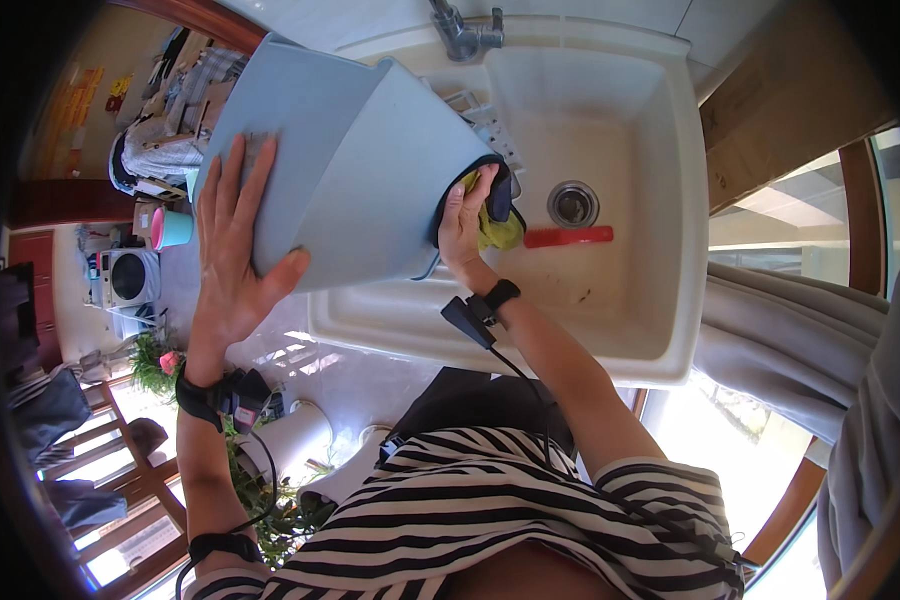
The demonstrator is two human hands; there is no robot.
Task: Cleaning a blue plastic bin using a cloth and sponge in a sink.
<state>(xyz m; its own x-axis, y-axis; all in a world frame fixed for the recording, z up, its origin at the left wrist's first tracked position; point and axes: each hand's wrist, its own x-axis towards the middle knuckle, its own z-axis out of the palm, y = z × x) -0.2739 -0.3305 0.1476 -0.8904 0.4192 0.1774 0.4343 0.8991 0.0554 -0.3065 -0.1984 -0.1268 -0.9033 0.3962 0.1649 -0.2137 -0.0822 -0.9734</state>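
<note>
A pale blue plastic bin [345, 172] is tilted on its side over the left part of a cream sink [664, 225]. My left hand [232, 240] lies flat against its outer wall, fingers spread. At the bin's narrower right end, my right hand [466, 225] grips a yellow-green cloth [504, 231] with dark edging, pressing it to the bin's edge. Part of the cloth hangs below the fingers. The bin's inside is hidden from view.
A red brush or comb-like tool [568, 237] lies beside the drain [573, 204]. Behind the bin is a white slotted rack [495, 131]. The faucet [465, 34] rises at the back. A cardboard box [787, 112] stands to the right, above grey curtains [780, 330].
</note>
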